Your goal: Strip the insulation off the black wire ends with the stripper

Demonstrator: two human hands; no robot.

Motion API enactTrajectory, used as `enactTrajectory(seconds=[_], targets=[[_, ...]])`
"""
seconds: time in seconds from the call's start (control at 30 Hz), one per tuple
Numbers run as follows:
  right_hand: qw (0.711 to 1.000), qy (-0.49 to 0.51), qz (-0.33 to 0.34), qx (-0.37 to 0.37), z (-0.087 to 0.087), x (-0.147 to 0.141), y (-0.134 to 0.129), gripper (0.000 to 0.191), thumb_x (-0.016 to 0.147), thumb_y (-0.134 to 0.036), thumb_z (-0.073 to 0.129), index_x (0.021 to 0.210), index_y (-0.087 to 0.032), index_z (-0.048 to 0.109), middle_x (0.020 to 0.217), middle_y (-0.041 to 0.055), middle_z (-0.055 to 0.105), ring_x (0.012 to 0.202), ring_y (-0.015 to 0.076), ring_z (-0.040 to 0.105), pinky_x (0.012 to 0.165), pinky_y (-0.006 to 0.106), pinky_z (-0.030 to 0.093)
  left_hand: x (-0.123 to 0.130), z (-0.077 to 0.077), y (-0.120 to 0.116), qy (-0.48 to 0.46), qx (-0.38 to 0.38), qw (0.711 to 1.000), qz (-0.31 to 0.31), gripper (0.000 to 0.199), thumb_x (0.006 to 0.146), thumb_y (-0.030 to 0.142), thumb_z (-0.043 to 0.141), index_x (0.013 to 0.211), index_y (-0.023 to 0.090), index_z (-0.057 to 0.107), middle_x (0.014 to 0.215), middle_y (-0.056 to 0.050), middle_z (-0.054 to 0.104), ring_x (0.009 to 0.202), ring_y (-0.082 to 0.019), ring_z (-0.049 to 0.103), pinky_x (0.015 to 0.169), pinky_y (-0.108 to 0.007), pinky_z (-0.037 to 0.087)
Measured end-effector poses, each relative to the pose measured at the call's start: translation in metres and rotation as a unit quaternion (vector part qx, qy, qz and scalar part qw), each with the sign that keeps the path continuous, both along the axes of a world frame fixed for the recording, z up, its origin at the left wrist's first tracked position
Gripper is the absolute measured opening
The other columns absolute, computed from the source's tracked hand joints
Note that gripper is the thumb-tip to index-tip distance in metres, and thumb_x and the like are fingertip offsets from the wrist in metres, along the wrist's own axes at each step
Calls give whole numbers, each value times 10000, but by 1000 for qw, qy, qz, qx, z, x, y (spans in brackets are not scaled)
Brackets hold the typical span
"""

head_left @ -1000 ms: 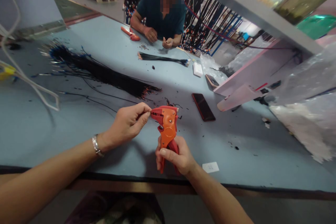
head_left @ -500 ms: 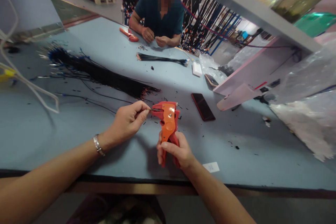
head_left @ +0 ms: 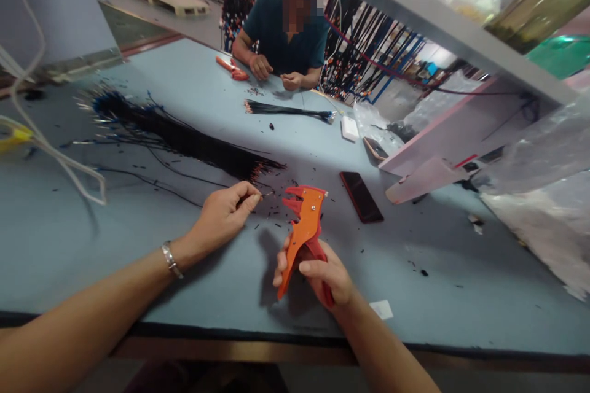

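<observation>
My left hand is closed in a pinch on a thin black wire, whose end sticks out past the fingertips. To its right, my right hand grips an orange and red wire stripper. The tool's jaws stand apart, pointing left, with a gap between them and the wire. Its handles are spread in my fingers. Beyond my left hand lies a thick bundle of black wires, with blue and metal ends at the far left and copper-coloured ends near the pinch.
Black scraps dot the blue-grey table. A phone lies right of the stripper. Across the table sits a co-worker, near a smaller wire bundle and another orange-red tool. A white cable loops at left.
The stripper has come away from the wire, down and to the right, and its jaws and handles have spread. My left hand still pinches the wire, nearly in place.
</observation>
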State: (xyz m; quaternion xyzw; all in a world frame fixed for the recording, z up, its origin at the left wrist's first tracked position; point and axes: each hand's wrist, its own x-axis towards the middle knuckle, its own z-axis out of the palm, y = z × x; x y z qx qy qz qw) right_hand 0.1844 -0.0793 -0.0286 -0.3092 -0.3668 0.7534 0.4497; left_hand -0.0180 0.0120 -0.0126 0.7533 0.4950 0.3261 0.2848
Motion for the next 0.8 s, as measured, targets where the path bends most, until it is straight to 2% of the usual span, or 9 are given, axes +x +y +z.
enactTrajectory(seconds=[0.1,0.27,0.43,0.63,0.8], targets=[[1000,6,23,-14,-4,0,1,373,731,-272,720,1037,-135,557,849,55,652,718,216,697,610,330,560,-1,0,2,15,-11,1000,5,292,875,396,448,838,184,646,657,17,636,599,-145,550,591,-232,401],[999,19,24,-15,-6,1,3,360,749,-263,701,1049,-138,547,858,54,644,708,218,696,575,336,568,-4,-1,4,31,-24,999,5,325,895,347,420,1010,216,693,902,-19,739,782,-189,648,701,-261,443],[999,23,11,-33,-5,3,4,345,731,-238,689,1033,-128,564,849,60,665,730,237,709,605,349,576,-4,-2,5,44,-19,999,21,296,884,341,429,1006,175,642,670,1,638,581,-158,534,596,-258,395],[999,3,22,-29,-2,1,4,344,733,-250,703,1023,-133,561,843,59,675,710,232,708,592,340,571,1,1,2,11,-4,1000,11,228,854,363,468,842,172,592,687,5,613,606,-137,510,606,-241,386],[998,-58,14,-5,0,-2,2,375,736,-312,742,1005,-155,532,852,41,659,714,204,697,622,333,567,1,0,-1,23,-3,1000,21,250,857,392,467,866,180,599,676,11,616,588,-137,508,599,-246,371]])
